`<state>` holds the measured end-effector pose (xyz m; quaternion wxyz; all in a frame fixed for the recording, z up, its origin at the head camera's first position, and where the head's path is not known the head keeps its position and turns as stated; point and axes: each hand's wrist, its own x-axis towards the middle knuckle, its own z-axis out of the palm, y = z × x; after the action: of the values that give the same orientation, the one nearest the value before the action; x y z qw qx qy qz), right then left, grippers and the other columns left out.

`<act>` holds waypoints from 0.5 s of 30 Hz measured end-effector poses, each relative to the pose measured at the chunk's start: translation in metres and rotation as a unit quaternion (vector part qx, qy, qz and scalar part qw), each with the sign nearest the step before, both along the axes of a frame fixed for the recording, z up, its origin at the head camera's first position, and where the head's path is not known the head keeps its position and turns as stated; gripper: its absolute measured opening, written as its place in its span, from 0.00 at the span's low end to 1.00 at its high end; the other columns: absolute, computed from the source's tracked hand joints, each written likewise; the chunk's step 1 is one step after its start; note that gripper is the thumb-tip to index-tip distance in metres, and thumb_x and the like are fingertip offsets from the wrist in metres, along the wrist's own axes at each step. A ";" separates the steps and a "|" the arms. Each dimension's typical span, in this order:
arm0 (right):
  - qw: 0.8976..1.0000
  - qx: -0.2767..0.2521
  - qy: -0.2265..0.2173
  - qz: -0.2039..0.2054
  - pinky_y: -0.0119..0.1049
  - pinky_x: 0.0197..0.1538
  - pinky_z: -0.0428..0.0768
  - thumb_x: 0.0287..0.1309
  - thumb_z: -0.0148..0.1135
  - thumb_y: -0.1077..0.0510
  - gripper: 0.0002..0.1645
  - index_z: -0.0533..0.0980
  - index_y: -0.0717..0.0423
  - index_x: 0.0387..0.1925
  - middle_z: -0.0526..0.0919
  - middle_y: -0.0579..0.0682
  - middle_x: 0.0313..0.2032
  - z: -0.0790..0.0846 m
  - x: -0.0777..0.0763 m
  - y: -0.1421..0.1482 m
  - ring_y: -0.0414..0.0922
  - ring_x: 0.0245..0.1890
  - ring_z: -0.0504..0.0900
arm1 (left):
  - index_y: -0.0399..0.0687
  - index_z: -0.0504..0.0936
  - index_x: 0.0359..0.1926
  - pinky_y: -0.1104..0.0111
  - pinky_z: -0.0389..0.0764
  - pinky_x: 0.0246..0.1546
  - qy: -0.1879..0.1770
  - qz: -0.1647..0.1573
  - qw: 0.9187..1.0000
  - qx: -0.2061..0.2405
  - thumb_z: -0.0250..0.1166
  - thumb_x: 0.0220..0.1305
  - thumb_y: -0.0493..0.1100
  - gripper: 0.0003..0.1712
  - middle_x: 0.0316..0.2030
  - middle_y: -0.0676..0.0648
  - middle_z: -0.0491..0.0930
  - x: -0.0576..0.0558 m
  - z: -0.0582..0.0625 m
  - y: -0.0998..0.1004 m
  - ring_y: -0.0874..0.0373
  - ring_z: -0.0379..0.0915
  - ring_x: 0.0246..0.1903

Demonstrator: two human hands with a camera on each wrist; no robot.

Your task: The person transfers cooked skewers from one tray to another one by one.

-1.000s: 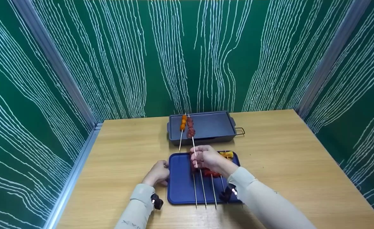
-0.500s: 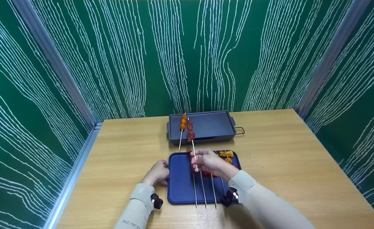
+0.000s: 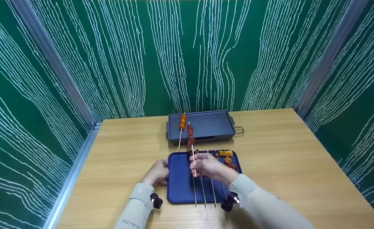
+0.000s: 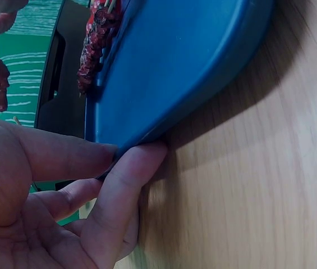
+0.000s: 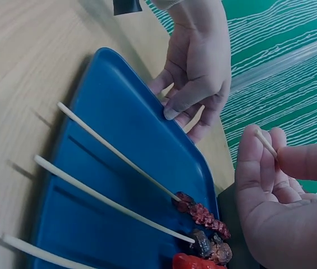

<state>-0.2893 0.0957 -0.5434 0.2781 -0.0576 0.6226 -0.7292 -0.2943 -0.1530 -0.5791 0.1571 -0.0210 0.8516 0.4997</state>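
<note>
My right hand (image 3: 210, 166) pinches the stick of a dark red meat skewer (image 3: 190, 135) between thumb and fingers, above the blue tray. In the head view, that skewer's meat overlaps the near edge of the grey grill pan (image 3: 209, 124). With thumb and fingers, my left hand (image 3: 156, 172) pinches the left rim of the tray (image 3: 178, 184). The left wrist view shows this pinch on the tray rim (image 4: 203, 84). Several more skewers lie on the tray, partly covered by my right hand; the right wrist view shows their wooden sticks (image 5: 113, 148) crossing the near rim.
An orange-ball skewer (image 3: 183, 122) lies on the pan's left end, its stick sticking out over the near side. The pan has a wire handle (image 3: 239, 130) on its right. Green walls with white lines enclose the wooden table (image 3: 123, 149).
My right hand has drawn the meat skewer a little toward me, so its meat has shifted from over the pan to its near edge. My left hand has stayed on the tray rim.
</note>
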 end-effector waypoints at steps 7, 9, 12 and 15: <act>1.000 -0.001 -0.003 0.007 0.35 0.37 0.91 0.67 0.49 0.76 0.17 0.70 0.65 0.55 0.83 0.50 0.32 -0.005 0.005 0.000 0.43 0.30 0.84 | 0.30 0.79 0.52 0.63 0.90 0.19 -0.001 0.003 1.000 0.007 0.51 0.59 0.26 0.21 0.42 0.40 0.81 0.001 0.000 0.000 0.53 0.80 0.25; 1.000 -0.001 -0.002 0.010 0.35 0.37 0.91 0.68 0.49 0.76 0.17 0.70 0.66 0.56 0.83 0.50 0.32 -0.006 0.006 0.000 0.44 0.30 0.84 | 0.30 0.79 0.53 0.63 0.90 0.19 0.000 0.003 1.000 0.004 0.51 0.59 0.26 0.21 0.43 0.39 0.82 0.000 0.000 0.000 0.53 0.80 0.24; 1.000 0.001 -0.004 0.012 0.36 0.38 0.92 0.67 0.49 0.76 0.18 0.69 0.66 0.56 0.83 0.51 0.33 -0.007 0.008 -0.001 0.44 0.31 0.84 | 0.30 0.79 0.55 0.63 0.90 0.19 0.000 0.004 1.000 -0.001 0.52 0.60 0.27 0.22 0.46 0.37 0.83 0.000 0.000 0.000 0.53 0.80 0.22; 1.000 0.003 -0.009 0.011 0.36 0.39 0.92 0.67 0.49 0.76 0.18 0.69 0.67 0.57 0.83 0.51 0.33 -0.008 0.010 -0.002 0.44 0.31 0.84 | 0.30 0.79 0.55 0.62 0.90 0.19 0.002 0.004 1.000 -0.002 0.53 0.61 0.27 0.21 0.48 0.36 0.83 0.000 0.000 0.000 0.53 0.80 0.22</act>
<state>-0.2794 0.0942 -0.5509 0.2922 -0.0572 0.6213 -0.7248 -0.2938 -0.1525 -0.5791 0.1535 -0.0242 0.8527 0.4987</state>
